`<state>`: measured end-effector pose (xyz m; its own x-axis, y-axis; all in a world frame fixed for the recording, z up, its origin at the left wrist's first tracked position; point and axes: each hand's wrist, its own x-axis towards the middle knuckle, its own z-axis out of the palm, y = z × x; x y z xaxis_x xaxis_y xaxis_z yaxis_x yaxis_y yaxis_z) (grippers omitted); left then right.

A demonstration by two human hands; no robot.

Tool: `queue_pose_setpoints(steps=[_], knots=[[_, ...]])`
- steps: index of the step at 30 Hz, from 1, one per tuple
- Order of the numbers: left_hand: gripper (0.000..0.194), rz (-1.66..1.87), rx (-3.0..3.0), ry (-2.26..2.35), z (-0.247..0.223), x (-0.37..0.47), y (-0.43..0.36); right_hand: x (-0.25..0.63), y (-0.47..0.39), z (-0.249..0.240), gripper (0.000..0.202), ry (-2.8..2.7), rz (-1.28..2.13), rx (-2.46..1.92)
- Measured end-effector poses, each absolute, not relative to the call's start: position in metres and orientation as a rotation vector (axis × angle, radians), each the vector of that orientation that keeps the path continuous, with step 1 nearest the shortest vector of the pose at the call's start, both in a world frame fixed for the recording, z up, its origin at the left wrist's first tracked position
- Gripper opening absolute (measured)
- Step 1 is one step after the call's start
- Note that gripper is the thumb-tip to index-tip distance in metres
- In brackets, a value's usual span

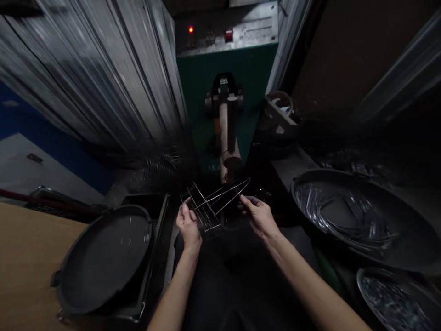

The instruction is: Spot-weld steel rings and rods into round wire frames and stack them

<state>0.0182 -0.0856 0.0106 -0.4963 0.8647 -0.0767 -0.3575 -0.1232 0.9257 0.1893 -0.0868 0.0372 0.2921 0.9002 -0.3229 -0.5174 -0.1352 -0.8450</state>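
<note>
A thin wire frame (211, 208) is held between my two hands, just below the welding machine's electrodes (230, 158). My left hand (189, 225) pinches the left side of the frame between thumb and fingers. At the frame's right side, the fingertips of my right hand (257, 212) are closed on a wire. A long wire loop reaches up and right from the crossed wires, its upper edge close to the lower electrode tip; whether they touch cannot be made out.
The green machine (203, 78) stands ahead with a red light lit. To the left lies a dark round pan (106, 257) on a crate. On the right, a large pan (406, 230) holds bent wires, and a smaller bowl (361, 280) holds small metal pieces.
</note>
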Motion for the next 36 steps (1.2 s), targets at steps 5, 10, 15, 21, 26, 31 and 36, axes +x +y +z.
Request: queue_pose_setpoints(steps=[5, 10, 15, 21, 26, 31, 36], knots=[[0.049, 1.714, 0.66, 1.306, 0.006, 0.012, -0.08, 0.178, -0.083, 0.041, 0.041, -0.321, 1.36, -1.092], [0.051, 1.69, 0.653, 1.31, 0.005, 0.012, -0.077, 0.176, -0.084, 0.044, 0.038, -0.317, 1.347, -1.117], [0.052, 1.666, 0.605, 1.28, 0.005, 0.013, -0.075, 0.175, -0.085, 0.053, 0.037, -0.317, 1.341, -1.155], [0.054, 1.65, 0.605, 1.282, 0.006, 0.011, -0.073, 0.171, -0.083, 0.058, 0.036, -0.252, 1.348, -1.161], [0.055, 1.619, 0.596, 1.274, 0.007, 0.008, -0.067, 0.168, -0.078, 0.06, 0.028, -0.278, 1.336, -1.193], [0.055, 1.612, 0.608, 1.261, 0.01, 0.006, -0.06, 0.167, -0.071, 0.059, 0.027, -0.297, 1.315, -1.208], [0.056, 1.563, 0.58, 1.243, 0.023, 0.003, -0.061, 0.165, -0.069, 0.067, 0.023, -0.202, 1.352, -1.211]])
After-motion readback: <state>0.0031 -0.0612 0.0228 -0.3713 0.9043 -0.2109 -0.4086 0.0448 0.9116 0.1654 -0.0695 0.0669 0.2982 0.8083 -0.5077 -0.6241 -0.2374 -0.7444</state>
